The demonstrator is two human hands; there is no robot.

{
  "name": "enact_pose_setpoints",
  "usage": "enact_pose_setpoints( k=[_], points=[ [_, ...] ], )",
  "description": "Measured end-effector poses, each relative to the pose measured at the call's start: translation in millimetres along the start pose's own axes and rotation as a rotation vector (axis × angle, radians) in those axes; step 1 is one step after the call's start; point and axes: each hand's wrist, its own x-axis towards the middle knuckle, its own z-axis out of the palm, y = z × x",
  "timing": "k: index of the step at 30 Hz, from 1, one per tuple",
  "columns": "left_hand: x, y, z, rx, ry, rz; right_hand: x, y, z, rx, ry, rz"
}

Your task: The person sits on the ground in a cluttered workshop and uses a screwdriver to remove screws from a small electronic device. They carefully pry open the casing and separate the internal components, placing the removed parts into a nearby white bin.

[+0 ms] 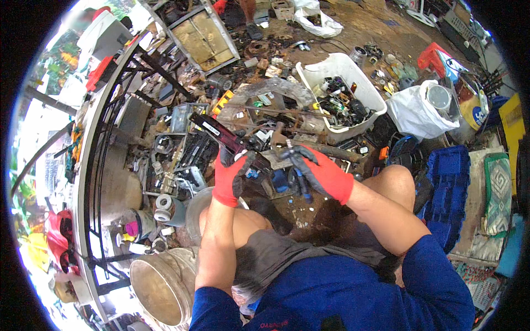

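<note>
My left hand [227, 179], in a red glove with dark fingers, is closed around one end of a long narrow dark part [220, 131]. This part looks like a printer cartridge, has a reddish sheen and a small white label, and points up and to the left. Close by on the right, my right hand [326, 172] wears a matching glove. Its fingers are pinched together beside a small greyish piece too small to name. Below both hands, blue bits [281, 181] and dark scraps lie on the ground between my legs.
Ahead to the right stands a white tub [353, 132] holding dark parts. A white sack [411, 118] is beyond it, and a blue plastic crate [446, 193] is at right. On my left are a metal-framed table [91, 165] and a bucket [160, 287]. Scrap litters the ground ahead.
</note>
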Motion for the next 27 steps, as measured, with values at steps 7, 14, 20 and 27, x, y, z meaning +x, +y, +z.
enact_pose_setpoints(
  k=[7, 14, 20, 27],
  points=[
    [-6, 15, 18, 0.125, -0.139, -0.036, -4, -40, 5, 0.135, -0.149, 0.248],
    [-8, 4, 8, 0.244, -0.175, 0.050, -8, -22, 17, -0.259, -0.101, 0.099],
    [-11, 8, 11, 0.306, -0.168, 0.067, -7, -35, 18, -0.227, -0.088, 0.170],
    [-13, 10, 13, 0.364, -0.162, 0.083, -7, -33, 16, -0.158, -0.124, 0.095]
  ],
)
